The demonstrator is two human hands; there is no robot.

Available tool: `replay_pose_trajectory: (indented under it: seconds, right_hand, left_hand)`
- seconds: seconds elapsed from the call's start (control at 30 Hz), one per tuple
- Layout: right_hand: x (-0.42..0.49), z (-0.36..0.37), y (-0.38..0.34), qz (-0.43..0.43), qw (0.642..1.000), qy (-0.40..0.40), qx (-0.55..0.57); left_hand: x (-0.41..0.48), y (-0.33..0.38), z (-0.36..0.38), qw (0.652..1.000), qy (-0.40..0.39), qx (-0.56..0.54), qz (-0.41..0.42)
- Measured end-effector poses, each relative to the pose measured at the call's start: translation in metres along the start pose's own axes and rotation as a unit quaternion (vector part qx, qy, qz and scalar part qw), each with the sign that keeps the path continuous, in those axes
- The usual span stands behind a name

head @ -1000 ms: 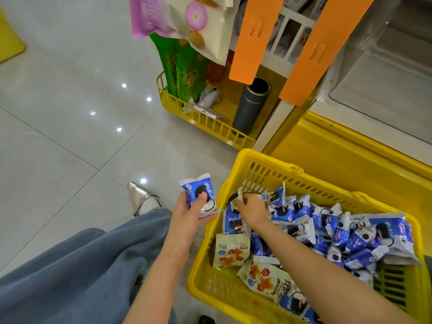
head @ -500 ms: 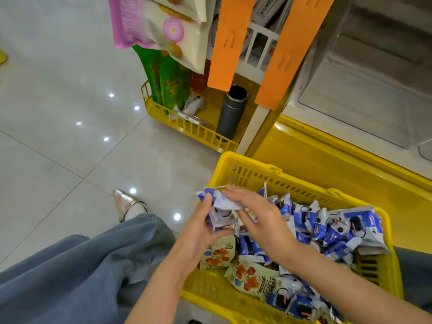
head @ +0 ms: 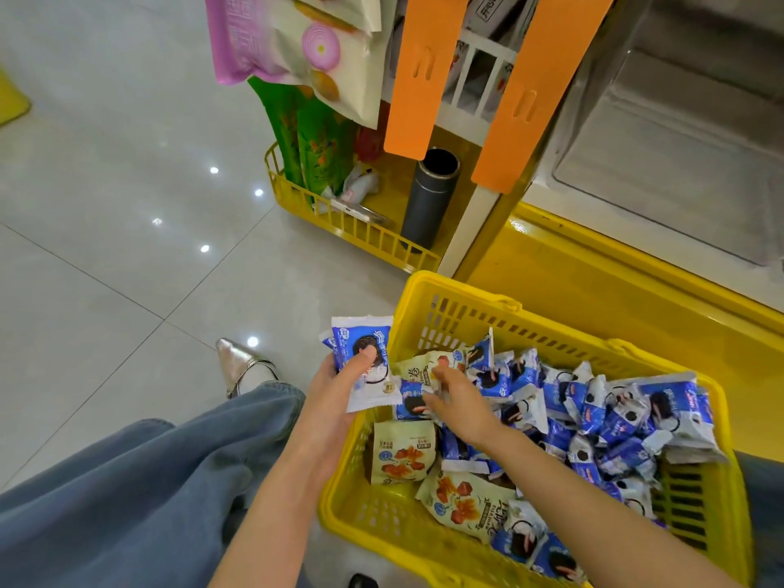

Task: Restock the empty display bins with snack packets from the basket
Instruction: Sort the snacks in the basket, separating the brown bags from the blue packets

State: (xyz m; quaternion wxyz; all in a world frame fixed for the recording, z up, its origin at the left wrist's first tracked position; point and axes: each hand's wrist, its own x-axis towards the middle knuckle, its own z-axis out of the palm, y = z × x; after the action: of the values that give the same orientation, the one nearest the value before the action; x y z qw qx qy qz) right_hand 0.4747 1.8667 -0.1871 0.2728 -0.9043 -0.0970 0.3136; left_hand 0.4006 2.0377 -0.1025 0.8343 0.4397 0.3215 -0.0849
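Gripping 2 blue pkts in L hand fingers, at left rim of basket

Counting 1 basket, 3 cream pkts, plus blue heap too piled to count. Can't tell grip of R hand fingers, blurred over heap. Open floor to left, empty bin up right, well apart. Vs 0.5 s ago: no longer meeting over basket, L drawn back to rim, R dipped among pkts

Blue packets in left hand
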Motion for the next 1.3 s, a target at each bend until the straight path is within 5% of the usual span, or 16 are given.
replay_pose_trajectory:
  seconds: [0.3,0.7,0.8,0.93,1.03,1.17,1.3]
  right_hand:
    - [0.002,0.014,-0.002,0.013,0.997,-0.069,-0.036]
    - [-0.038,0.043,0.008,0.068,0.980,-0.155,0.105]
    - [-0.046,0.027,0.005,0.064,0.981,-0.120,0.140]
    - [-0.063,-0.020,0.003,0.052,0.984,0.049,0.161]
    - [-0.081,-0.044,-0.005,0.015,0.955,0.149,0.256]
    - [-0.102,-0.046,-0.024,-0.028,0.925,0.100,0.365]
    - [-0.109,-0.035,-0.030,-0.075,0.962,0.067,0.252]
  left_hand:
    - [0.004,-0.004,0.005,0.999,-0.002,0.052,0.007]
    - [-0.003,-0.015,0.006,0.993,0.001,0.120,0.017]
    - [-0.005,-0.018,0.007,0.990,0.003,0.138,0.026]
    - [-0.005,-0.028,0.015,0.974,0.000,0.224,0.039]
    - [-0.005,-0.039,0.026,0.965,0.007,0.258,0.044]
    - [-0.009,-0.049,0.031,0.977,0.009,0.209,0.036]
    - [-0.015,-0.050,0.031,0.985,-0.036,0.167,0.016]
